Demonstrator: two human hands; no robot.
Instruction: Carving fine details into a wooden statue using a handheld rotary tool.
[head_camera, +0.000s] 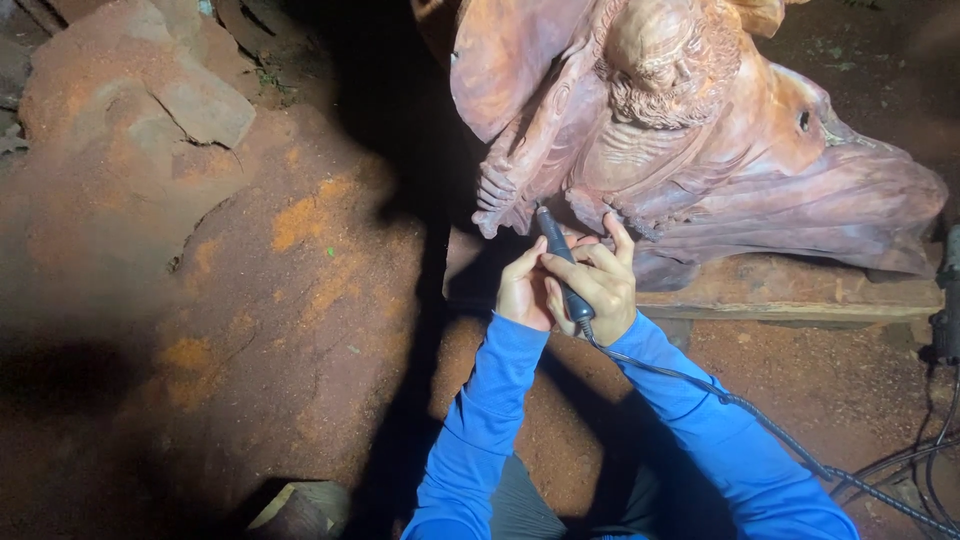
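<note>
A large reddish-brown carved wooden figure (700, 140) lies on a wooden plank (800, 290). My right hand (600, 285) grips a dark pen-shaped rotary tool (560, 258), whose tip touches the lower edge of the carving near the figure's carved hand (497, 195). My left hand (523, 290) wraps around the tool and my right hand from the left side. A ribbed black cable (740, 405) runs from the tool's rear to the lower right. Both my arms wear blue sleeves.
Reddish sawdust covers the ground and the rocks (190, 100) at upper left. A dark device (948, 310) with cables sits at the right edge. A wood block (300, 505) lies at the bottom, left of my arms.
</note>
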